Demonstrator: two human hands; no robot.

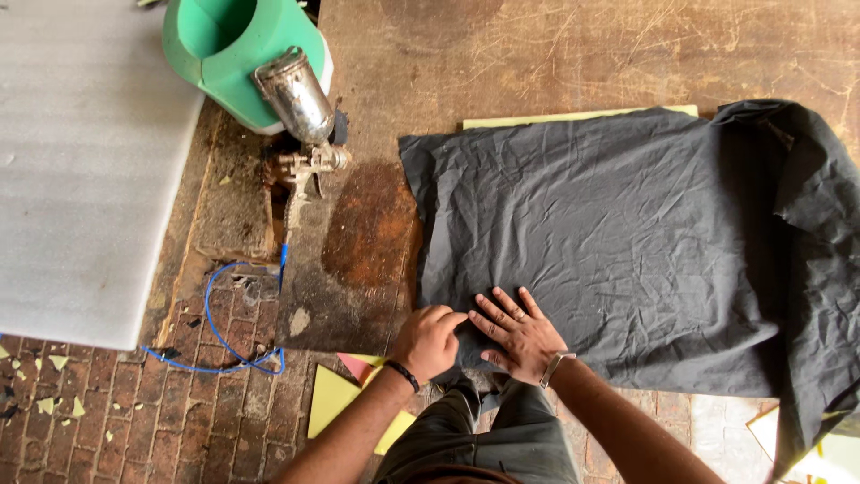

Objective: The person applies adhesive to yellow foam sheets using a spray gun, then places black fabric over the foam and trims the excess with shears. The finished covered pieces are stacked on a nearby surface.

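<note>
A large sheet of dark grey crinkled fabric point(618, 233) lies spread over a worn brown wooden table point(448, 63), covering a yellow sheet point(573, 116) whose far edge peeks out. My right hand point(518, 333) lies flat on the fabric's near edge, fingers spread, a metal bracelet on the wrist. My left hand point(428, 339) is curled at the fabric's near left corner, pinching its edge; a black band circles that wrist.
A metal spray gun point(300, 116) with a blue hose point(219, 323) rests at the table's left edge beside a green bucket point(237, 54). A white foam sheet point(81, 170) lies left. Yellow offcuts point(336, 399) litter the brick floor.
</note>
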